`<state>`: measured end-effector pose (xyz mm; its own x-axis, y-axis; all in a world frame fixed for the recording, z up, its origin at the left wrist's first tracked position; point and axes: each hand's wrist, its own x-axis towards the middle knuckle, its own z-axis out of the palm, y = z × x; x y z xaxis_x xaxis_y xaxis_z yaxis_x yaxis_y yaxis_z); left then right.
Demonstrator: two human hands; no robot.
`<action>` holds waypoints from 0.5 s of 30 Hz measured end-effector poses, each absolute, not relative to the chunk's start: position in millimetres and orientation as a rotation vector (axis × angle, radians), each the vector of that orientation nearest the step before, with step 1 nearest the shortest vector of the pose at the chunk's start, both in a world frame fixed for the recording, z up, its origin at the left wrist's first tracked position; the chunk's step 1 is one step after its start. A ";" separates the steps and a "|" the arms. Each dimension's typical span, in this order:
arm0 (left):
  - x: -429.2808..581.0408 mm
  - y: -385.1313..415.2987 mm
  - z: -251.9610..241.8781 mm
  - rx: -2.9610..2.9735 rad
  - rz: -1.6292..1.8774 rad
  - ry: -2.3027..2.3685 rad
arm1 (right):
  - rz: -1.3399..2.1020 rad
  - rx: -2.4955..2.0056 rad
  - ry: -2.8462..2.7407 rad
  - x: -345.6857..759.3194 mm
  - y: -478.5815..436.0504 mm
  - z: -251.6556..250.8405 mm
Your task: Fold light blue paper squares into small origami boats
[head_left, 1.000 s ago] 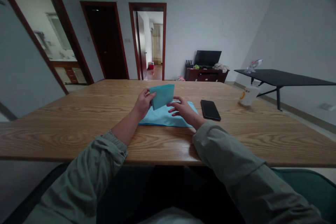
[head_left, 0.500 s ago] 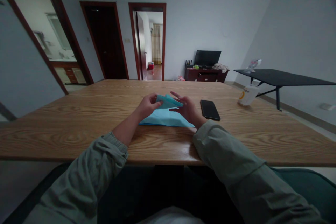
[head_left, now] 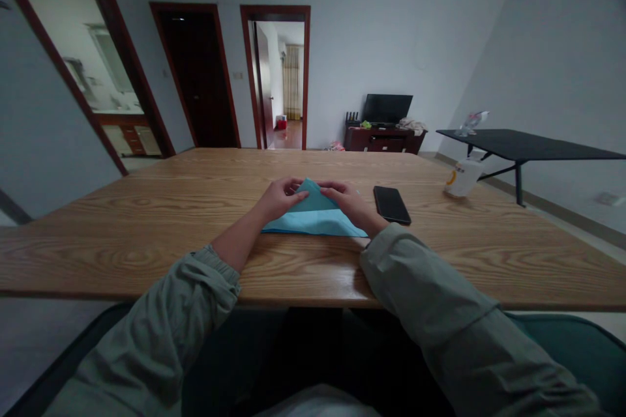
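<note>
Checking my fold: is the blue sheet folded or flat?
Folded: the blue sheet shows layers, a triangle under the left hand and right hand.

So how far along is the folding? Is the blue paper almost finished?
Already done: the blue paper is folded, a pointed layer over a wider one. In hand: the left hand and right hand press that top layer. Left: probably creasing it; how many folds remain, I can't tell.

The head-worn camera is looking forward and down from the person's head, facing across the wooden worktop from its near edge, staying close to the left hand and right hand while reaching the far doorway.
</note>
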<state>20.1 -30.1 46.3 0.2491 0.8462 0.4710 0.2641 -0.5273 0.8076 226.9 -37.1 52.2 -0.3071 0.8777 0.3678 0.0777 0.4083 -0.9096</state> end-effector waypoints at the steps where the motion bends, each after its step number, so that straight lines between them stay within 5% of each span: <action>1: 20.5 -31.0 46.9 1.947 1.270 1.021 | 0.987 -0.832 -1.740 226.7 -37.6 52.7; 7: 21.5 -34.1 51.5 1.855 1.178 0.941 | 0.861 -0.856 -1.890 224.5 -36.5 50.8; 15: 19.2 -33.2 50.8 1.449 1.201 0.726 | 1.072 -0.844 -1.397 226.7 -28.1 49.0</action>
